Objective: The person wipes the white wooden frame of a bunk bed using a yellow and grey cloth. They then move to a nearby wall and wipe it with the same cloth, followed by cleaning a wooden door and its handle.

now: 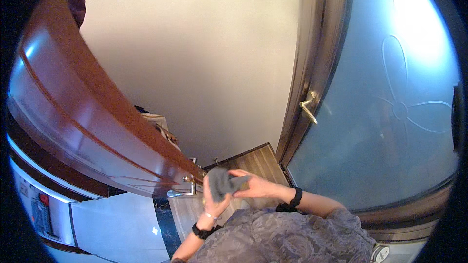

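Observation:
A crumpled grey cloth [220, 185] is bunched between my two hands in front of my body. My left hand [215, 204] grips it from below and the left, its fingers partly hidden behind the fabric. From the right, my right hand [252, 185] pinches an end of the same cloth between thumb and fingers. Both wrists wear black bands. Just left of my left hand is the lever handle [188, 187] of a reddish-brown wooden door [109, 131].
On the right stands a frosted glass door [365, 135] with a brass lever handle [310, 107] and a brown frame [318, 36]. A cream wall [204, 62] lies ahead. Fabric items [161, 126] hang behind the wooden door. Wood-look flooring [252, 159] and pale tiles [117, 223] lie below.

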Available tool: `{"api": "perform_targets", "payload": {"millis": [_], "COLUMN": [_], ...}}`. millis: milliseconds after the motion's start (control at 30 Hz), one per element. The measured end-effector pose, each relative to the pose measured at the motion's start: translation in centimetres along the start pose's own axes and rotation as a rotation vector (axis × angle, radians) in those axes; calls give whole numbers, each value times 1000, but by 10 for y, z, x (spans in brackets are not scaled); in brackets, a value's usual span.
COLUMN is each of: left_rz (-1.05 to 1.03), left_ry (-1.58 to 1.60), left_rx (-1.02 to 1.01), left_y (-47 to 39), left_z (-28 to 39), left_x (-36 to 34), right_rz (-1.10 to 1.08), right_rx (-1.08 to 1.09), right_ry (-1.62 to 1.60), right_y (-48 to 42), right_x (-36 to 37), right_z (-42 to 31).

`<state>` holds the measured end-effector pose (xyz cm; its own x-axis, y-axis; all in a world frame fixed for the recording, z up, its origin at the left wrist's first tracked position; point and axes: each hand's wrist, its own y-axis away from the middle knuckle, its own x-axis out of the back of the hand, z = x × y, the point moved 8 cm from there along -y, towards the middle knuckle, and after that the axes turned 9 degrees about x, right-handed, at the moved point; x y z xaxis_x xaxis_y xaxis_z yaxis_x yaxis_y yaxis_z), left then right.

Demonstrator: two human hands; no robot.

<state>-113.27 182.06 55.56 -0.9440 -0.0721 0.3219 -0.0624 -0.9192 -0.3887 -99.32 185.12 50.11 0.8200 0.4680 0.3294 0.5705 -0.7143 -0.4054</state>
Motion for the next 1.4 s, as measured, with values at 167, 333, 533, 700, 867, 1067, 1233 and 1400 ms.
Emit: {"api": "perform_targets", "payload": {"millis": [167,333,533,700,867,1067,1233,1400], "left_rz": [-180,130,-8,122,293,527,645,863], "left_ry": [84,-165,-197,-114,-174,-571,-754,-931], "left_rx": [113,-94,138,159,172,136,-165,-650], "left_y": [-61,-124,-161,-202,-276,-376,-451,-559], "left_z": [-30,5,-44,-90,-160,-154,-19,180], "left_x": [-29,-12,-53,-89,-129,-104,-58,-13], "right_rz": [320,471,529,811,879,846,625,890], "right_rx": [103,-19,-354,-531,-395,125,245,710], "right_ry": [42,420,829,-141,-546,412,793,892], "right_y": [-28,-44,-45,-62,-149,-235,-309,-398], "right_x": [69,150,200,216,226,286,320,432], "right_z": [-21,-44,10,160,249,181,83,-82]}}
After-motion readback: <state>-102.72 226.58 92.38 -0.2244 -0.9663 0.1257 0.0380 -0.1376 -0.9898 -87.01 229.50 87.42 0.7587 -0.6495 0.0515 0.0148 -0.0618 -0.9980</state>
